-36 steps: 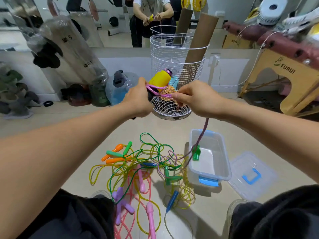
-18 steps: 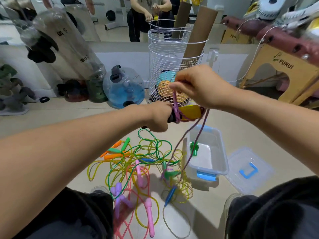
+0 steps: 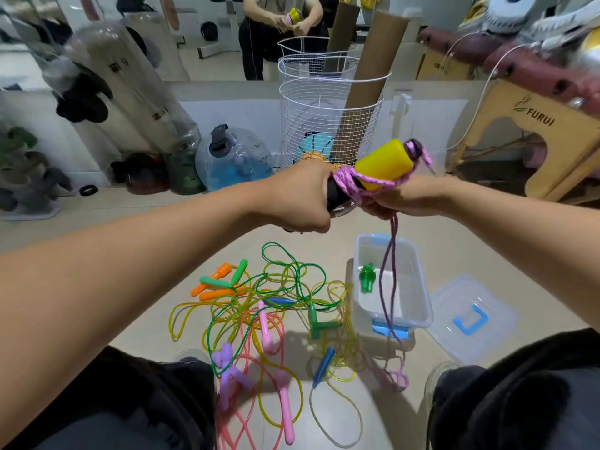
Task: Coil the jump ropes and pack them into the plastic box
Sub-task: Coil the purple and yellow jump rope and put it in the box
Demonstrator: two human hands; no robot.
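A pale beige floor (image 3: pixel 107 228) runs to a white wall (image 3: pixel 246 115) with a large mirror (image 3: pixel 207 37) above it. A white wire basket (image 3: pixel 328 125) holding cardboard tubes (image 3: pixel 367 95) stands against the wall, a blue water jug (image 3: pixel 233 157) to its left. A wooden stand (image 3: pixel 539 138) marked FURUI sits at right.

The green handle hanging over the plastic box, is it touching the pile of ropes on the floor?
Apart. The head view shows the green handle over the plastic box, with the box wall between it and the rope pile.

Rope pile (image 3: pixel 259 306) left of box (image 3: pixel 418 306), lid (image 3: pixel 470 323) right
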